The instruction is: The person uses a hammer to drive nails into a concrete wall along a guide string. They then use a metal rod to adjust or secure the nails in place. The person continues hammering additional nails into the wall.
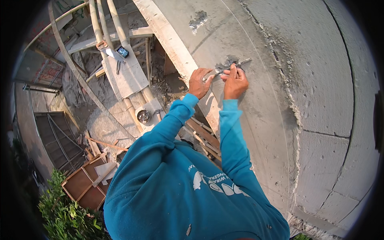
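My right hand point(235, 83) pinches a thin grey rod point(246, 61), apparently metal, between thumb and fingers. The rod slants across a rough chipped hollow point(225, 63) in a grey concrete face point(255, 99). At the rod's lower end is my left hand point(199, 84), thumb and fingers curved apart on either side of it; whether they grip it cannot be made out. This hand is over a pale board point(177, 45) that runs along the concrete's edge. A second broken patch point(198, 21) shows farther up, and a thin pale line point(264, 61) follows the surface lengthwise.
Light block masonry point(324, 102) borders the concrete at right. Bamboo poles point(117, 24) carry a plank point(127, 72) with a handsaw point(110, 53), a small blue-topped box point(122, 52) and pincers point(118, 67). A round container of nails point(143, 116) stands lower, beside a hammer point(158, 114). Ground lies below.
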The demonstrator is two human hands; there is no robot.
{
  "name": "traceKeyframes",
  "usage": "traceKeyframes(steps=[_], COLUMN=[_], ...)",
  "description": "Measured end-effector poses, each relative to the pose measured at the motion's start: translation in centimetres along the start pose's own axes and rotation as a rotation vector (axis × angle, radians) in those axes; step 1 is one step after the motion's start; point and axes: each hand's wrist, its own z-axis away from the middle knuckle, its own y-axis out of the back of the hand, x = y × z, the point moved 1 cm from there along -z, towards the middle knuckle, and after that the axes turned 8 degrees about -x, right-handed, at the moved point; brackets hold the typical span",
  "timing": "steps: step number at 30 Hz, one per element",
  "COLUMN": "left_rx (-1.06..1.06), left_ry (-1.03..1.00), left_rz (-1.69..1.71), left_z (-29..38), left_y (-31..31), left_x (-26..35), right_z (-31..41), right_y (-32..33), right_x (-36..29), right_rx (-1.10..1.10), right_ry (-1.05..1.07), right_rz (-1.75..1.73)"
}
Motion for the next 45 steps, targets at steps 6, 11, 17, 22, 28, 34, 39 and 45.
traceKeyframes(steps=[6, 11, 17, 22, 28, 34, 39, 45], left_rx=[-0.009, -0.054, -0.062, -0.122, -0.135, -0.165, -0.186, -0.195], left_ry=[-0.063, -0.020, -0.053, -0.034, -0.002, 0.039, 0.039, 0.010], left_rz=[0.206, 0.319, 0.298, 0.236, 0.320, 0.321, 0.304, 0.245], left_z=[-3.2, -3.6, -3.8, -4.0, -4.1, -4.2, -4.4, -4.5], left_y=[-1.2, -1.2, -1.4, -0.8, -0.6, -0.5, -0.5, -0.1], left_x=[3.3, 3.8, 3.4, 3.9, 4.0, 4.3, 4.2, 4.6], right_z=[-0.3, -0.3, 0.1, 3.2, 8.0, 11.3, 12.7, 13.6], right_y=[0.2, 0.3, 0.9, 2.7, 6.1, 8.3, 9.0, 9.1], right_x=[0.1, 0.0, -0.5, 0.0, 4.8, 7.6, 9.1, 9.9], right_rx=[0.002, 0.023, -0.031, -0.097, -0.171, -0.187, -0.212, -0.233], right_ry=[0.014, 0.016, -0.014, -0.044, -0.217, -0.348, -0.358, -0.394], right_rz=[0.064, 0.105, 0.088, 0.121, 0.078, 0.047, -0.021, -0.031])
